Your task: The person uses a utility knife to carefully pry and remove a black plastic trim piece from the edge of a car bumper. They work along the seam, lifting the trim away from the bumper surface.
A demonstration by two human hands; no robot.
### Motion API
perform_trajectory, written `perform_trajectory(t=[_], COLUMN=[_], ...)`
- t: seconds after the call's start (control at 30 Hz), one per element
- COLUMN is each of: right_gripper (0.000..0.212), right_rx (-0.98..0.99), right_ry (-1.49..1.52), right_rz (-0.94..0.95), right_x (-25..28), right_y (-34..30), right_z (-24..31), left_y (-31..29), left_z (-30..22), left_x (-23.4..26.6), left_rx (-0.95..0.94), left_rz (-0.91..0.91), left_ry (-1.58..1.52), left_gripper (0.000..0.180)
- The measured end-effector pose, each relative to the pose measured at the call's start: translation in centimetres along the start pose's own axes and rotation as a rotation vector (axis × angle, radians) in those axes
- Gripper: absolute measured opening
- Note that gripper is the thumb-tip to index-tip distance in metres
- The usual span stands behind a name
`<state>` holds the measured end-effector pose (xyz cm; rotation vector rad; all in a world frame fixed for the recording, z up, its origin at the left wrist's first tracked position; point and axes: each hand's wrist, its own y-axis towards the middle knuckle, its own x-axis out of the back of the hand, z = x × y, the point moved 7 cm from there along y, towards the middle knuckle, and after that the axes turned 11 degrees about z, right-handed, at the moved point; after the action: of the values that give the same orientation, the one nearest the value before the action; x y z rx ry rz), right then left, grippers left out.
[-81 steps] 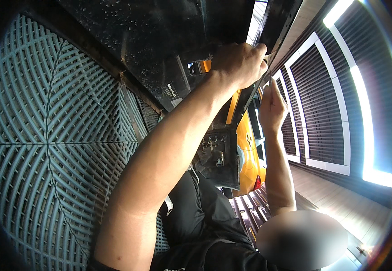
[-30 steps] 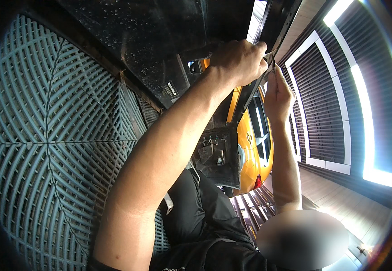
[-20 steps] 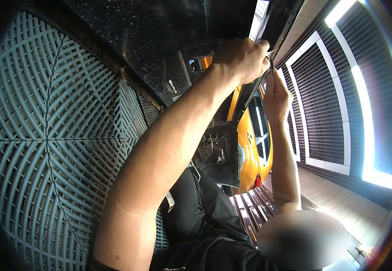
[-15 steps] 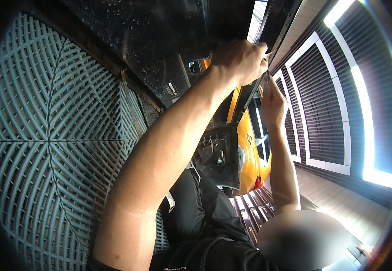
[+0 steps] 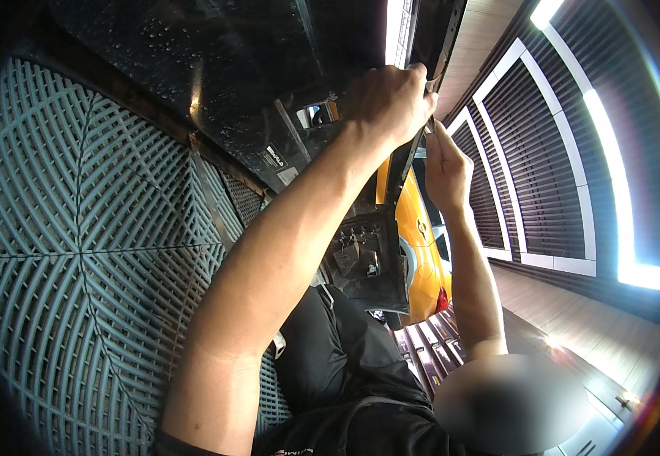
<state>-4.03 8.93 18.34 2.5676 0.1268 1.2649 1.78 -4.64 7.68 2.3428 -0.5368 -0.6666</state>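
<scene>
The left hand (image 5: 392,100) is clenched at the edge of a long black bar (image 5: 432,34), knuckles up; its fingertips are hidden, so I cannot tell what they grip. A small pale sliver (image 5: 435,82) shows just beside those fingers. The right hand (image 5: 448,169), a little nearer the body, pinches a thin dark piece (image 5: 430,124) close by the same edge. The bar slants from the top of the view down behind the left wrist, along the right side of a broad, dark panel (image 5: 269,42). Right of the bar there is open room before the slatted panels (image 5: 531,152). Between the forearms a gap shows a yellow car (image 5: 423,277); left of the left forearm spreads grey-green floor grating (image 5: 79,251).
</scene>
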Motion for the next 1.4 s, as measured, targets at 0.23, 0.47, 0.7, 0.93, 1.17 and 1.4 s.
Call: perform_trajectory(t=[0.23, 0.47, 0.7, 0.93, 1.17, 1.4], right_gripper=[0.028, 0.029, 0.029, 0.028, 0.03, 0.031], right_rx=[-0.001, -0.109, 0.057, 0.041, 0.021, 0.019], right_ry=[-0.009, 0.011, -0.145, -0.104, -0.112, -0.109], right_rz=[-0.001, 0.058, -0.047, -0.03, -0.06, -0.101], right_x=[0.6, 0.8, 3.4, 2.3, 1.6, 1.2], right_y=[0.2, 0.0, -0.1, 2.1, 2.3, 2.2], right_z=[0.3, 0.2, 3.2, 3.7, 3.3, 3.0], left_y=[0.6, 0.3, 0.3, 0.2, 0.3, 0.1], left_z=[0.1, 0.4, 0.8, 0.6, 0.8, 0.6], left_x=[-0.3, -0.2, -0.1, 0.2, 0.0, 0.3], left_rx=[0.015, -0.02, -0.076, -0.108, -0.087, -0.08], left_rz=[-0.047, -0.095, -0.118, -0.142, -0.102, -0.165], left_ry=[-0.03, -0.075, -0.034, 0.013, 0.022, 0.011], left_gripper=[0.035, 0.025, 0.02, 0.021, 0.023, 0.02])
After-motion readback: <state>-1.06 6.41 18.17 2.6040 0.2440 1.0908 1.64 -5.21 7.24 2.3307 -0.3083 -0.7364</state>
